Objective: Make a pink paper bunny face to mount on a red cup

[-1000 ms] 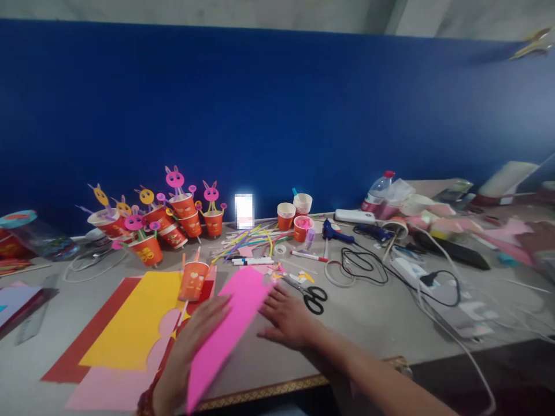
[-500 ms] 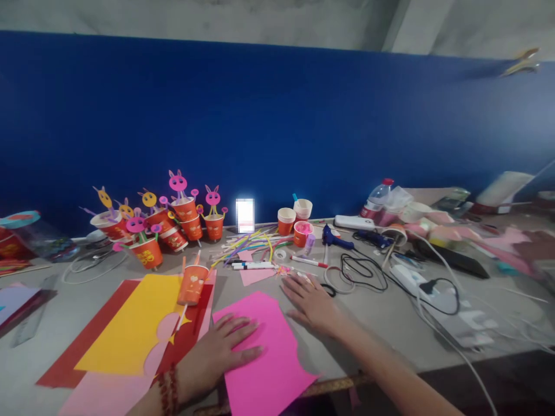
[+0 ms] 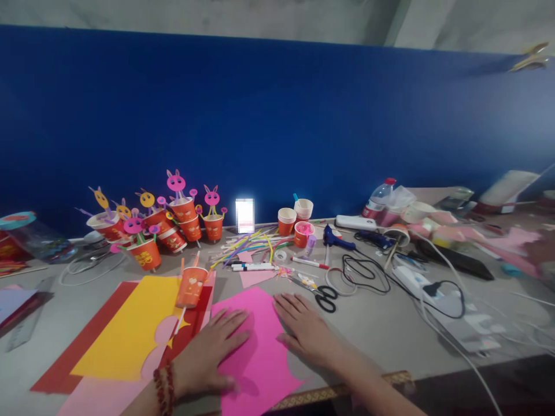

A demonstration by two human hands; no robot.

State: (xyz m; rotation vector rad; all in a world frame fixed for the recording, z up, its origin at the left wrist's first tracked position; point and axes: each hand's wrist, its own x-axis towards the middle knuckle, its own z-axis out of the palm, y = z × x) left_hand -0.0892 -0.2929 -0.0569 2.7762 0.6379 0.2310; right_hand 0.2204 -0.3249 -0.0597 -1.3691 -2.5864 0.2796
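A bright pink sheet of paper [image 3: 255, 352] lies at the table's front edge, part of it reaching past that edge. My left hand [image 3: 221, 349] rests flat on its left side, fingers spread, a beaded bracelet at the wrist. Along the sheet's right edge lies my right hand [image 3: 303, 329], palm down with its fingers stretched out. Black-handled scissors [image 3: 325, 296] sit just beyond the right hand, untouched. To the left are yellow paper [image 3: 125, 329] and red paper [image 3: 65, 364], with an upturned orange paper cup [image 3: 191, 287] resting on them.
Paper-cup figures with pink and yellow faces [image 3: 176, 184] stand at the back left. Colored pipe cleaners [image 3: 247, 248], markers [image 3: 254, 267], stacked cups [image 3: 286, 221] and a blue glue gun [image 3: 333, 237] lie behind the sheet. A power strip [image 3: 410, 280] with cables is at right.
My right hand has moved left and nearer from the scissors onto the pink sheet's edge, uncovering the scissors. My left hand has shifted slightly left and down.
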